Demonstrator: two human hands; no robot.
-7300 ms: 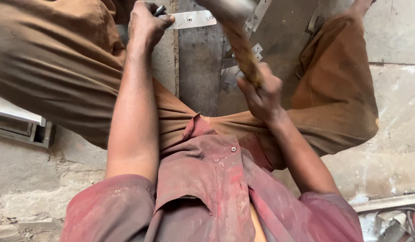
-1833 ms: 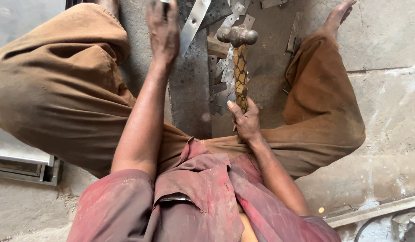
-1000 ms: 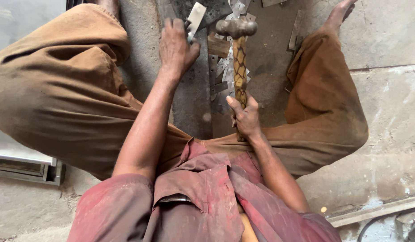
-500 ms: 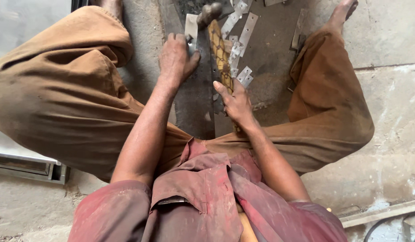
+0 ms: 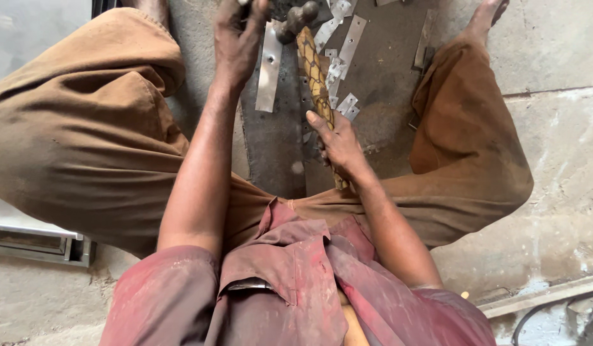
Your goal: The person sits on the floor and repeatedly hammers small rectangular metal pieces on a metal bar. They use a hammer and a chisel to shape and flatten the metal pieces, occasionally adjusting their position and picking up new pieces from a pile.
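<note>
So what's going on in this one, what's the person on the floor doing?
A person sits on the concrete floor, legs spread, over a dark metal plate. The right hand grips a hammer by its wrapped handle, with the head down near the plate's far end. The left hand holds something small at the top of a shiny metal strip. More small cut metal pieces lie scattered beside it.

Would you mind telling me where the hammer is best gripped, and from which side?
Grip the hammer low on its wrapped handle, near the end towards the body, where the right hand holds it. Come from the right side: the handle runs away from the person and the metal head lies far off.
</note>
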